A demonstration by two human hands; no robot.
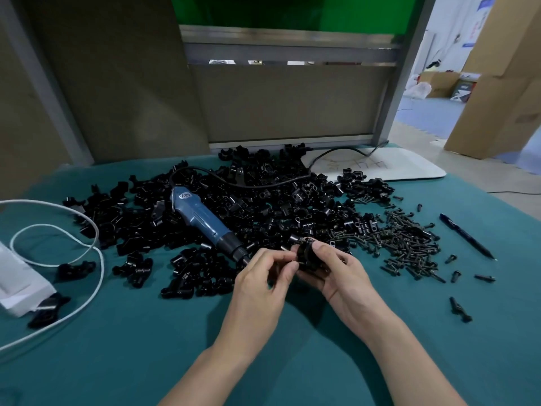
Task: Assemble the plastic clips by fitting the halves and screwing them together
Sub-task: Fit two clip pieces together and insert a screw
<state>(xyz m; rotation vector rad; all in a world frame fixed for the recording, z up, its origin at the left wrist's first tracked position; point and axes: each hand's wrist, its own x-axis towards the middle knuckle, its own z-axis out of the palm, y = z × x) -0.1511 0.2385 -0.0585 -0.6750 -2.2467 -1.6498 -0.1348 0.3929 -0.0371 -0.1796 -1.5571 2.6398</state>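
A black plastic clip [307,254] is held just below the centre of the frame, above the teal cloth [140,347] that covers the table. The clip is gripped by the right hand [339,273], with the thumb laid over its top and the fingers curled beneath it. The left hand [262,278] is brought close against it from the left, its fingers curled and its thumb and forefinger pinched on what appears to be a small screw [292,261] at the clip's side. How far the screw is seated cannot be told.

Behind the hands, a broad pile of loose clip halves [263,197] is spread across the middle of the frame. A blue electric screwdriver [199,215] is laid on this pile at a slant, its tip pointed toward the left hand, and its black cord [248,184] is trailed over the pile toward the upper right. A heap of dark screws [409,241] is seen right of centre, with a few strays scattered beyond it. A black pen [465,235] is laid further to the right, apart from the screws. A white board [389,167] is placed at the far edge of the table, upper right. At the left edge, a white cable [87,230] is looped beside a white packet [17,282].
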